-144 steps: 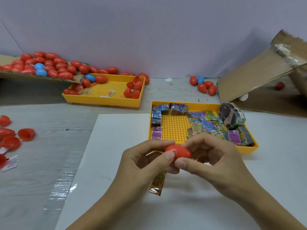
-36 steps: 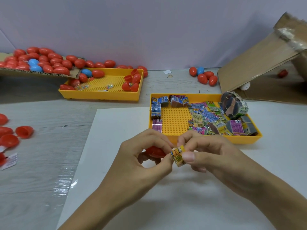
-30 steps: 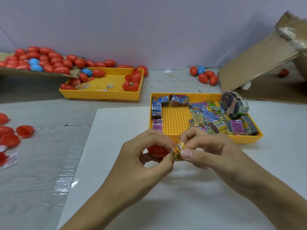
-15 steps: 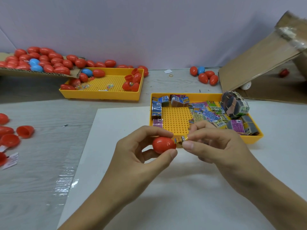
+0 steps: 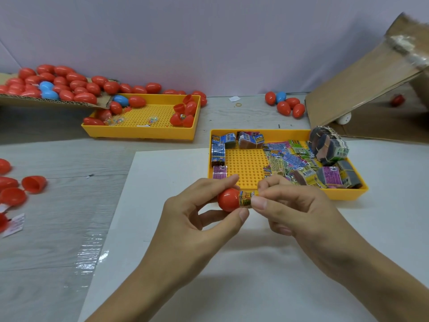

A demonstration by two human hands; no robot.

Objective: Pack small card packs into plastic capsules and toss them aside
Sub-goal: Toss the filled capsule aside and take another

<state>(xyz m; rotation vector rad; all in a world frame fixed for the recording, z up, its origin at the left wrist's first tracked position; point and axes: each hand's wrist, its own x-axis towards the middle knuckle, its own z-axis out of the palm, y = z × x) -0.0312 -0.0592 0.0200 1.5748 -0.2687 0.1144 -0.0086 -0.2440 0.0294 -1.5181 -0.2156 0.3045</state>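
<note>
Two yellow trays sit on your worktop [image 5: 162,156]. Your near tray [image 5: 348,195] holds loose and banded card packs [image 5: 290,159]; the far tray [image 5: 139,133] holds a few red capsule pieces and one blue capsule [image 5: 120,100]. Five capsules, four red and one blue, lie in a cluster [image 5: 286,104] by the back wall. Your left hand [image 5: 197,219] pinches one red capsule half [image 5: 228,199]; your right hand [image 5: 294,205] pinches one folded card pack [image 5: 246,199], its end inside that half.

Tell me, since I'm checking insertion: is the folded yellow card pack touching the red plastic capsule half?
Touching. The head view shows the folded yellow card pack entering the red plastic capsule half without a gap.
</note>
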